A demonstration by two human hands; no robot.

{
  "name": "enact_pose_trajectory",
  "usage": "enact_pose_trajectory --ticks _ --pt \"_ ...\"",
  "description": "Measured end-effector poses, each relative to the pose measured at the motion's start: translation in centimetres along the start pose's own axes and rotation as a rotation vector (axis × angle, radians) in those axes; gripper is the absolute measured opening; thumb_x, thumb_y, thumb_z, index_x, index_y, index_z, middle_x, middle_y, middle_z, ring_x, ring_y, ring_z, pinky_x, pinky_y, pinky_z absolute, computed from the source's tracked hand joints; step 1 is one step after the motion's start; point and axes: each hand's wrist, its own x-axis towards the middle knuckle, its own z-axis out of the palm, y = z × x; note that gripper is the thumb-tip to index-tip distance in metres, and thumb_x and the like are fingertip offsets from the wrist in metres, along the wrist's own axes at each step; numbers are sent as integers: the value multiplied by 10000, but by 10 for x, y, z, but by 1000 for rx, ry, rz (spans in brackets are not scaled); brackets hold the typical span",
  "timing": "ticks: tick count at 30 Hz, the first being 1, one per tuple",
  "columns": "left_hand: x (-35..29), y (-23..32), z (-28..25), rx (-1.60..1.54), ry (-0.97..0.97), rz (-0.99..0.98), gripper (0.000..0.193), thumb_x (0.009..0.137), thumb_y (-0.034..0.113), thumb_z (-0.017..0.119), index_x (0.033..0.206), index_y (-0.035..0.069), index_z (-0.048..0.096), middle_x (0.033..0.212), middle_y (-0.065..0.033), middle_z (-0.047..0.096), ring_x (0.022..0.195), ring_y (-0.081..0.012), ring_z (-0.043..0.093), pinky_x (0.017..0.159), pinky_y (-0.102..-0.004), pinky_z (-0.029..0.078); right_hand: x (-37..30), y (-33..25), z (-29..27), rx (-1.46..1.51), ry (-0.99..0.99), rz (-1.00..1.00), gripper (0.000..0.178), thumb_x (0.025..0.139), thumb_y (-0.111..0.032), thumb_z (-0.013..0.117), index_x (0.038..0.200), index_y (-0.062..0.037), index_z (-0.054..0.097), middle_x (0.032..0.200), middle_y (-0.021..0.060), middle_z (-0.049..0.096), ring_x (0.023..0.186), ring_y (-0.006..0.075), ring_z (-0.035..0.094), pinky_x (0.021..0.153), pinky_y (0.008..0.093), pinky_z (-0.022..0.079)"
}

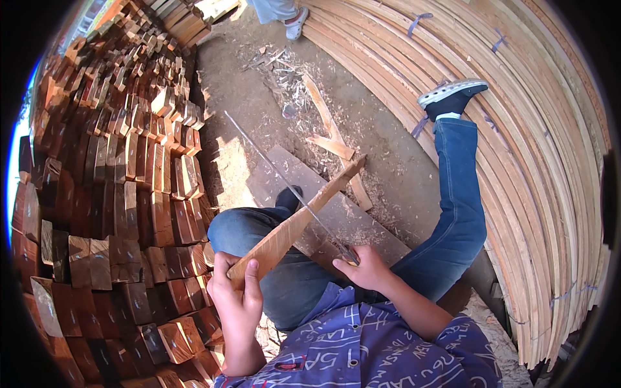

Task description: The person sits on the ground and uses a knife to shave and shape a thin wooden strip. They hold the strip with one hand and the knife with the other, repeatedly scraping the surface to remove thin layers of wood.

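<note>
My left hand (236, 294) grips the near end of a long, slightly curved piece of wood (294, 226), thumb on one side and fingers on the other. The wood slants away to the right across my bent knee. In my right hand (370, 268) is the handle end of a long thin metal tool (262, 154). Its narrow shaft crosses the wood about midway and points to the far left. Whether it is a file or a saw, I cannot tell. Below both lies a flat brown board (362, 223) on the ground.
Stacked timber blocks (129, 213) rise along the left. Long bundled wooden strips (537, 174) curve along the right, my outstretched foot (453, 97) against them. Forked wood offcuts (326, 123) and shavings lie ahead on the dirt. Another person's shoe (297, 24) stands at the far edge.
</note>
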Motion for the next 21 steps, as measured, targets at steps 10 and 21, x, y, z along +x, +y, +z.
enact_pose_trajectory --ticks 10,21 --pt "1 -5 -3 92 37 -66 151 939 82 587 869 -7 487 604 -171 543 516 -258 554 527 -363 418 51 33 27 -103 36 7 209 800 -188 696 917 -15 705 798 218 673 781 401 662 670 445 518" --pt "-15 -21 -4 100 67 -43 141 945 66 561 876 -12 466 577 -174 536 465 -267 523 486 -370 390 31 23 24 -189 -9 43 230 807 -219 696 892 -5 700 786 232 663 795 428 652 701 467 519"
